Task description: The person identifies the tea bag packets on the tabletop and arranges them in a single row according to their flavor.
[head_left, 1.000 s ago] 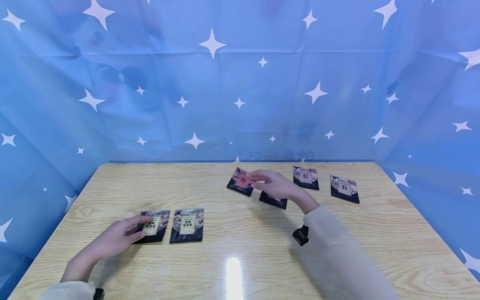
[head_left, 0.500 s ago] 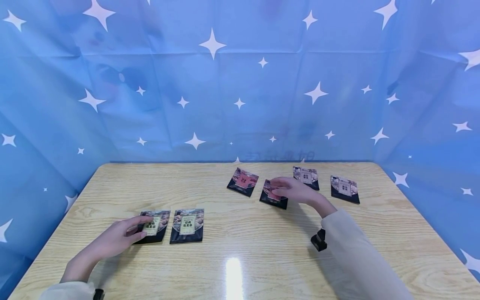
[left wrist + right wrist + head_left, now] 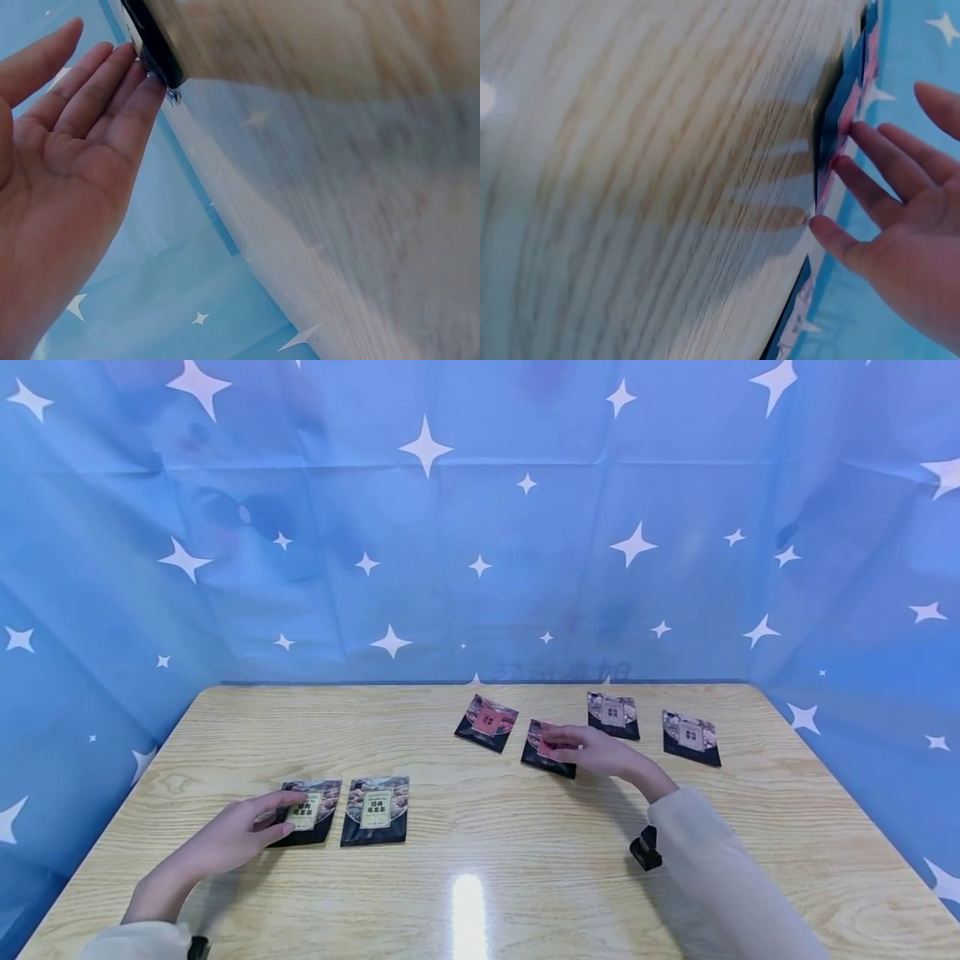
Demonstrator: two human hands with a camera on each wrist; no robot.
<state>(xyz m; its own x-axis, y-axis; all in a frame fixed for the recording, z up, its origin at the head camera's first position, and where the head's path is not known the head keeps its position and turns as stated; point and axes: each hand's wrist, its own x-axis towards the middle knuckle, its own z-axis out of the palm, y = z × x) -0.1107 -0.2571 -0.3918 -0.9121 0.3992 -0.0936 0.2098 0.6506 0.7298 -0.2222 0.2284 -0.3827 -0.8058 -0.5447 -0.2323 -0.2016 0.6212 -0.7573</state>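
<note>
My left hand (image 3: pixel 234 837) rests with loosely extended fingers over a green-labelled tea sachet (image 3: pixel 324 814) at the table's front left. In the left wrist view its fingers (image 3: pixel 90 112) reach to the dark edge of that sachet (image 3: pixel 154 41). A second green-labelled sachet (image 3: pixel 375 811) lies just right of it. My right hand (image 3: pixel 600 752) is at the nearer red-labelled tea sachet (image 3: pixel 542 758). In the right wrist view its spread, relaxed fingers (image 3: pixel 874 184) touch the face of that sachet (image 3: pixel 838 124). Another red-labelled sachet (image 3: pixel 486 723) lies behind it, to the left.
Two pale-purple-labelled sachets (image 3: pixel 612 716) (image 3: pixel 690 737) lie at the back right of the wooden table (image 3: pixel 465 827). A blue cloth with white stars (image 3: pixel 480 527) hangs behind the table and along its sides.
My right hand has moved right, from the farther red-labelled sachet to the nearer one, and slightly down. My left hand and the sachets stay where they were.
</note>
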